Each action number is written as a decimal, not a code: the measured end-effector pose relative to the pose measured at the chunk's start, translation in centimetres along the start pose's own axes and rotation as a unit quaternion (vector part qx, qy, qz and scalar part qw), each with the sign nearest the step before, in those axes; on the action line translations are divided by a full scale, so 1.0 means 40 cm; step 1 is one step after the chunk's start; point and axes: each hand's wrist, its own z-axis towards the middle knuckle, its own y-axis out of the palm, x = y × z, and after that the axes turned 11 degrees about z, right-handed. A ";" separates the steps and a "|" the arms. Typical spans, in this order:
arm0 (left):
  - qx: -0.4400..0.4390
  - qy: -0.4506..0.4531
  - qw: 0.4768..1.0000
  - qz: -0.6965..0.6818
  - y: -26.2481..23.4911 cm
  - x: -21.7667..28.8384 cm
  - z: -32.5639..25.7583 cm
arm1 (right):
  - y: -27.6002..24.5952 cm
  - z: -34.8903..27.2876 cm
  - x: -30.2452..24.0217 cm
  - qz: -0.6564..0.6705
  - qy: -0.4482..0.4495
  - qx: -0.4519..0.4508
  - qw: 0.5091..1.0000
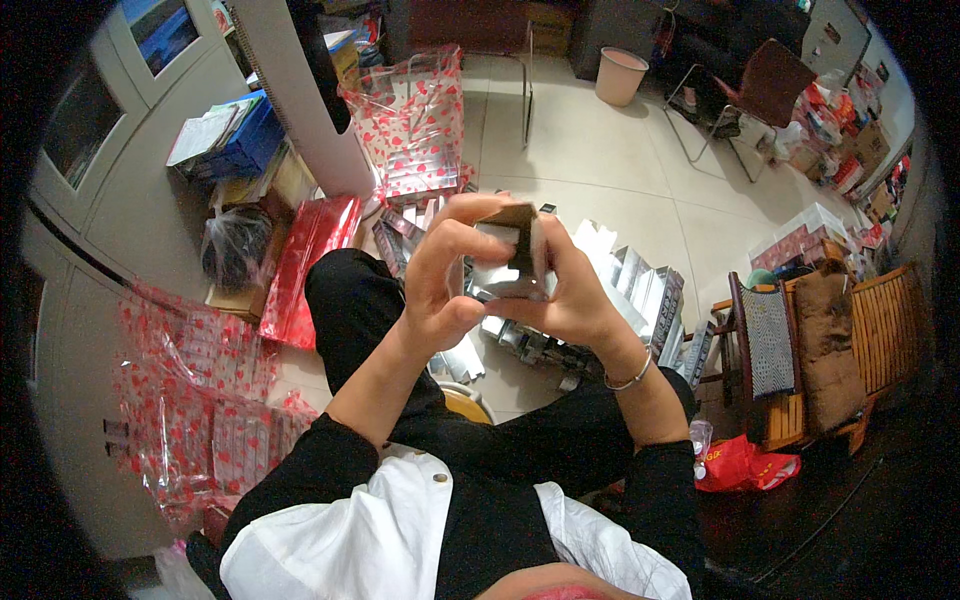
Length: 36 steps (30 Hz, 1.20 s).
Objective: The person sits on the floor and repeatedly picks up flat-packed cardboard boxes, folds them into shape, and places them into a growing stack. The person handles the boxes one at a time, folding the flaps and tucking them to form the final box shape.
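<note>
A small silver cardboard box (508, 262) with a brown inner flap is held up in front of me, between both hands. My left hand (445, 280) grips its left side, fingers curled over the top. My right hand (578, 295), with a thin bracelet at the wrist, clasps its right side. Below the hands, on the tiled floor, lies a heap of flat silver box blanks (640, 290).
Clear bags with red hearts (415, 120) stand behind the heap and lie at my left (200, 400). A red foil stack (305, 265), a wooden chair with a brown cushion (830, 345), a pink bin (620, 75), a red bag (745, 465).
</note>
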 end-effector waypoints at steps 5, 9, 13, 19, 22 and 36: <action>-0.015 -0.026 1.000 -0.002 0.003 0.003 -0.004 | 0.025 -0.001 -0.002 -0.039 0.006 0.024 0.999; 0.092 -0.140 0.982 -0.086 0.025 0.017 -0.016 | 0.030 -0.005 -0.029 -0.141 0.045 0.007 0.989; 0.112 -0.188 0.963 -0.158 0.025 0.016 -0.011 | 0.008 -0.009 -0.056 -0.182 -0.208 0.148 0.950; 0.065 -0.140 0.988 -0.017 0.035 0.032 -0.023 | 0.031 -0.023 -0.055 -0.224 -0.302 0.134 0.917; 0.055 -0.172 0.984 -0.006 0.039 0.039 -0.032 | 0.043 -0.025 -0.049 -0.234 -0.315 0.131 0.910; 0.053 -0.194 0.974 0.105 -0.008 0.072 -0.047 | 0.060 -0.025 -0.086 -0.346 -0.329 0.051 0.877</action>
